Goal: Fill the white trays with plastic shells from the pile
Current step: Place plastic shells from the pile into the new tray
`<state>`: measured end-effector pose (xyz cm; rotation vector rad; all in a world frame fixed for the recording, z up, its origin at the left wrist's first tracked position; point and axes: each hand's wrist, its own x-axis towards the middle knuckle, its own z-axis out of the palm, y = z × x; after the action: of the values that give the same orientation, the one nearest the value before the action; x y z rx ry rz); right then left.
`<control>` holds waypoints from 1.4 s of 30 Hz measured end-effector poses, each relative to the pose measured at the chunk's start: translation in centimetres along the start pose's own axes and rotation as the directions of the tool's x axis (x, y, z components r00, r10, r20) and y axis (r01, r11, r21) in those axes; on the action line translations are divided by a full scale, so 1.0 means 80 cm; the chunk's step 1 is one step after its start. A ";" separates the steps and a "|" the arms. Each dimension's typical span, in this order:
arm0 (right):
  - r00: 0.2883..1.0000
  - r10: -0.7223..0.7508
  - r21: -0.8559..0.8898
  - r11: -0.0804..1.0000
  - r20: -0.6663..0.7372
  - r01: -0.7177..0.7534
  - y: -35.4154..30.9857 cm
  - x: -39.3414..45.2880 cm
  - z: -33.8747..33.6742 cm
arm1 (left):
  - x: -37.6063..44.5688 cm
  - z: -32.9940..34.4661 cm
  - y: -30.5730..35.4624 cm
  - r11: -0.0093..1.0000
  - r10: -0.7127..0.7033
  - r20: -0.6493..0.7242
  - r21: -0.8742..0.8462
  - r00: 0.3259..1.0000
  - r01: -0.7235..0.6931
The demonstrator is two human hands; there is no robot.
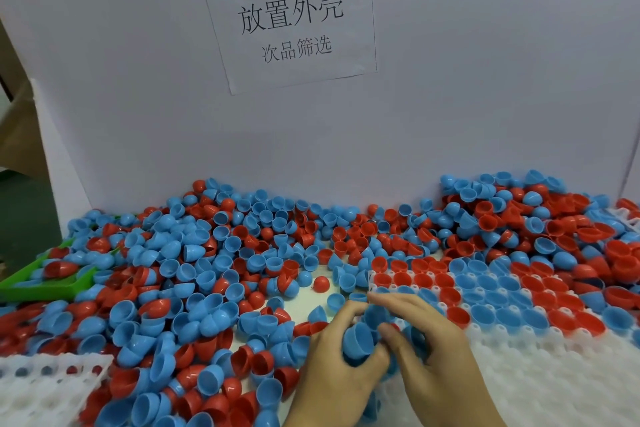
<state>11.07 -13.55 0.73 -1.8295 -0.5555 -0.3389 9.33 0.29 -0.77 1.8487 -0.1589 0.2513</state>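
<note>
Two hands meet at near centre, over the left edge of the right white tray (540, 367). Left hand (332, 357) has its fingers curled round a stack of blue shells (360, 340), open side facing up-left. Right hand (433, 350) pinches the same stack from the right, thumb and fingers bent onto it. Right tray: far rows hold red and blue shells seated in the sockets, near rows bare. Pile (207, 270) of loose red and blue shells covers the worktop from far left to far right. Second white tray (45, 388) sits near left, partly under shells. Green tray (38, 288) at left, half buried. Paper sign (291, 17) on the far white board.
</note>
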 end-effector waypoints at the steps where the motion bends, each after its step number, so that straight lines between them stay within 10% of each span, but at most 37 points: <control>1: 1.000 -0.018 -0.023 1.000 -0.015 0.018 0.001 0.000 0.001 | 0.000 0.000 0.000 1.000 -0.002 -0.005 0.006 1.000 0.002; 19: 0.897 0.439 0.543 0.764 -0.041 -0.349 0.011 0.011 0.001 | 0.002 -0.010 0.000 0.978 -0.151 -0.131 -0.161 0.980 0.129; 30: 0.932 0.361 0.378 0.860 0.024 -0.342 0.001 0.010 -0.003 | 0.004 -0.009 0.003 0.961 -0.105 -0.145 -0.268 0.984 0.063; 34: 0.956 0.294 -0.074 0.953 -0.004 -0.294 0.007 0.015 -0.042 | 0.004 -0.015 0.002 0.941 -0.168 -0.186 -0.323 0.968 0.101; 36: 0.841 0.434 -0.373 0.875 0.324 -0.308 -0.001 0.021 -0.073 | 0.005 -0.018 0.002 0.938 -0.191 -0.205 -0.327 0.960 0.117; 38: 0.565 0.555 -0.610 0.785 0.611 -0.111 -0.011 0.025 -0.096 | 0.006 -0.020 0.002 0.933 -0.222 -0.219 -0.331 0.950 0.142; 40: 0.459 0.542 -0.641 0.763 0.704 0.083 -0.022 0.036 -0.112 | 0.006 -0.022 0.002 0.926 -0.242 -0.223 -0.343 0.944 0.156; 42: 0.662 0.416 -0.546 0.837 0.623 -0.011 -0.047 0.054 -0.109 | 0.005 -0.023 0.003 0.926 -0.250 -0.223 -0.339 0.942 0.165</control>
<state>13.13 -19.94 8.70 -2.5215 -0.8193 0.5185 9.52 2.00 0.09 1.4820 0.1750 0.3001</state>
